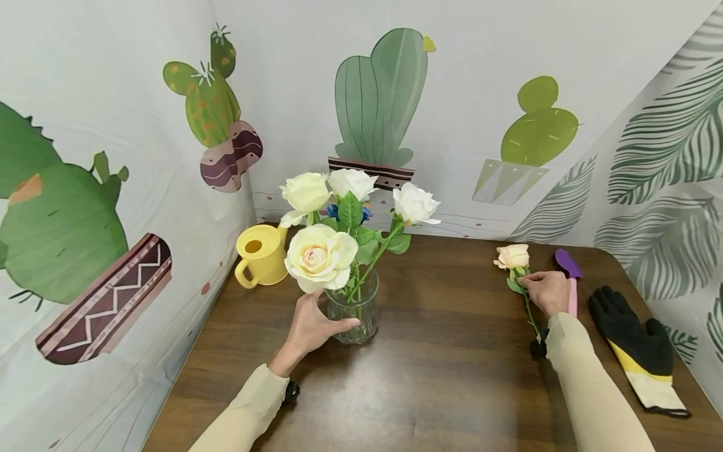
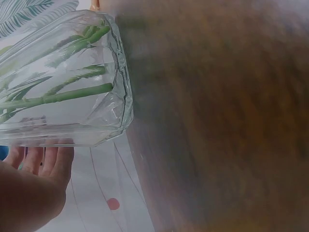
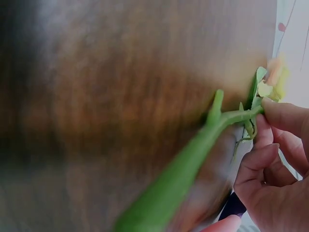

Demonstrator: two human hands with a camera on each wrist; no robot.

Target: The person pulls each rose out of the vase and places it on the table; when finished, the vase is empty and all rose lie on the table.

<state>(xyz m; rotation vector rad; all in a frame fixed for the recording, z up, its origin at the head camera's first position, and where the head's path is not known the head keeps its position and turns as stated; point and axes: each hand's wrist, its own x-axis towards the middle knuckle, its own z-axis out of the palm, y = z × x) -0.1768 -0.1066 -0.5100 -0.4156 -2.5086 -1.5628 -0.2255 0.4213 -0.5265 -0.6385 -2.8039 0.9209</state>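
A clear glass vase [image 1: 367,311] stands on the table holding several white and cream roses [image 1: 321,257] with green leaves. Its faceted base and the green stems [image 2: 72,94] inside fill the upper left of the left wrist view. My left hand [image 1: 309,323] holds the vase from its left side, thumb across the front, fingers [image 2: 60,162] against the glass. Over at the right, my right hand [image 1: 546,292] pinches the green stem [image 3: 181,162] of a peach rose [image 1: 513,256] just below its leaves. The bloom is blurred in the right wrist view.
A yellow watering can [image 1: 262,254] stands left of the vase. Beyond my right hand lie a small purple shovel with a pink handle [image 1: 567,263] and a black, yellow and white glove [image 1: 638,345]. A cactus-print cloth [image 1: 463,94] backs the brown table [image 1: 440,376].
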